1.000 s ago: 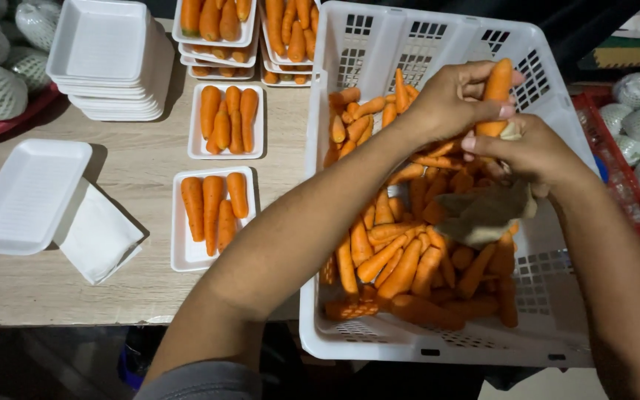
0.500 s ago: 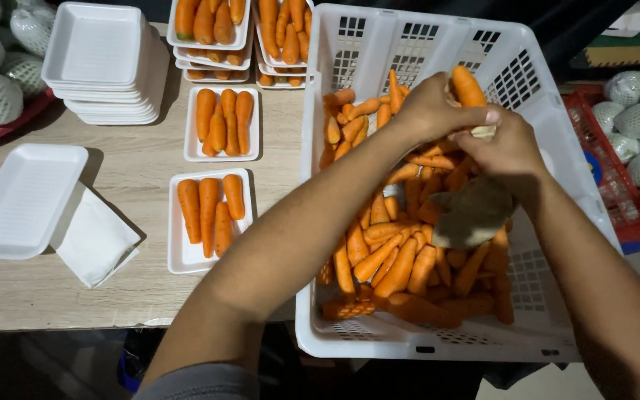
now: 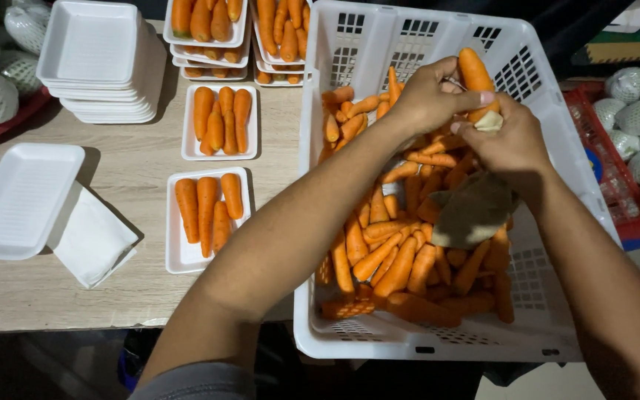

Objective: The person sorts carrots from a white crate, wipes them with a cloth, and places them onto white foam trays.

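My left hand (image 3: 427, 95) grips an orange carrot (image 3: 474, 72) over the white slotted crate (image 3: 379, 337). Right beside it, my right hand (image 3: 509, 144) is closed on a brown cloth (image 3: 474, 211) that hangs down below it, and a pale fold of the cloth touches the carrot's lower end. Beneath both hands the crate holds a heap of loose carrots (image 3: 390, 252).
White foam trays of carrots (image 3: 179, 252) (image 3: 220, 122) lie on the wooden table (image 3: 53, 296) left of the crate, with more at the back. An empty tray (image 3: 20, 200), a folded white sheet (image 3: 90, 237) and a tray stack (image 3: 101, 59) stand further left. Net-wrapped produce sits at both sides.
Both hands have shifted a little left with the carrot, and the cloth end has come up against the carrot's lower part.
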